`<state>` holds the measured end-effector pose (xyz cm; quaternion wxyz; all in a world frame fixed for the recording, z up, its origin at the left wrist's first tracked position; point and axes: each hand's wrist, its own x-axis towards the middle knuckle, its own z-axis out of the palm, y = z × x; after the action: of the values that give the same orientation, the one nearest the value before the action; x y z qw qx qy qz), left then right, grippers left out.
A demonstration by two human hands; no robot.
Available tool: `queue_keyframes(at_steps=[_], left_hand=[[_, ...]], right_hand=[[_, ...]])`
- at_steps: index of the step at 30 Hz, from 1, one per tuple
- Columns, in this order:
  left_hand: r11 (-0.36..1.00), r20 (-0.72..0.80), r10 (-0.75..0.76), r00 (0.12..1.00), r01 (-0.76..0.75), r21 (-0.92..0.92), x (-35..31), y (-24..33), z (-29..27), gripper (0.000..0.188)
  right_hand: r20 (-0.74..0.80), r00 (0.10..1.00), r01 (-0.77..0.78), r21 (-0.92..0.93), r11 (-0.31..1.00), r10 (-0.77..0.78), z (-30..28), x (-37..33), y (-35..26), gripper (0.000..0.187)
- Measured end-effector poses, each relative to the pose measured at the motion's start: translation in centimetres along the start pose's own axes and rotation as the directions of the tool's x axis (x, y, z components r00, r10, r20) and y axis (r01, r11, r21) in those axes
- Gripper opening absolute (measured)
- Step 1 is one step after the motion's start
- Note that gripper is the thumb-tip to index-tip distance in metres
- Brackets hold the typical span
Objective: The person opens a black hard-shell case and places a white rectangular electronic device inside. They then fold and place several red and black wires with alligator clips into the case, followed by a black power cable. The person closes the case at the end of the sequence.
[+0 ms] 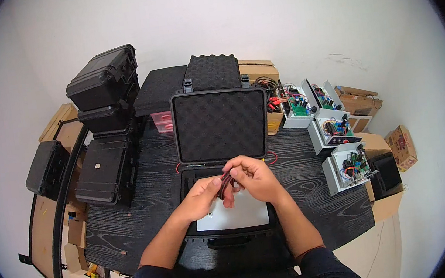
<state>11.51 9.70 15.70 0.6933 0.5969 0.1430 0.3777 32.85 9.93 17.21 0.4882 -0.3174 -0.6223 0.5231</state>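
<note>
Both my hands grip a small coiled bundle of dark red and black cable [226, 183] above an open black hard case [233, 242]. My left hand [201, 198] pinches the bundle from the left, thumb on top. From the right, my right hand [256, 179] closes its fingers round the upper part of the coil. Beneath them a flat white panel [236, 218] lies in the case's base. Behind it stands the raised lid, lined with dark egg-crate foam [220, 125]. My hands partly hide the coil and the inside of the base.
Black hard cases [99, 78] are stacked at left. Foam sheets [213, 72] stand behind the lid. Several white housings with exposed circuit boards [348, 172] line the right side, near cardboard boxes [401, 147]. Thin red wires [272, 158] lie beside the case on the dark table [315, 200].
</note>
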Motion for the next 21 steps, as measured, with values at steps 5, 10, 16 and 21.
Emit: queue_keyframes(at_steps=[5, 10, 16, 21], left_hand=[[0.918, -0.122, 0.099, 0.988, -0.138, -0.373, 0.1, -0.3, 0.2, 0.053], [0.769, -0.238, 0.229, 0.944, -0.325, -0.551, 1.1, 0.0, 0.2, 0.028], [0.703, -0.406, 0.232, 0.884, -0.441, -0.559, 1.4, 0.0, -0.2, 0.024], [0.678, -0.515, 0.235, 0.825, -0.518, -0.521, 1.4, -0.3, -1.2, 0.019]], right_hand=[[0.131, 0.985, 0.146, -0.278, 0.949, -0.113, -0.7, 0.2, 1.6, 0.015], [0.131, 0.991, -0.042, 0.034, 0.999, 0.038, 0.2, 0.0, 3.3, 0.016], [0.113, 0.991, -0.078, 0.063, 0.995, 0.071, 0.6, 0.0, 1.3, 0.016], [0.192, 0.977, 0.156, -0.345, 0.926, -0.092, 0.9, -0.1, -0.6, 0.015]])
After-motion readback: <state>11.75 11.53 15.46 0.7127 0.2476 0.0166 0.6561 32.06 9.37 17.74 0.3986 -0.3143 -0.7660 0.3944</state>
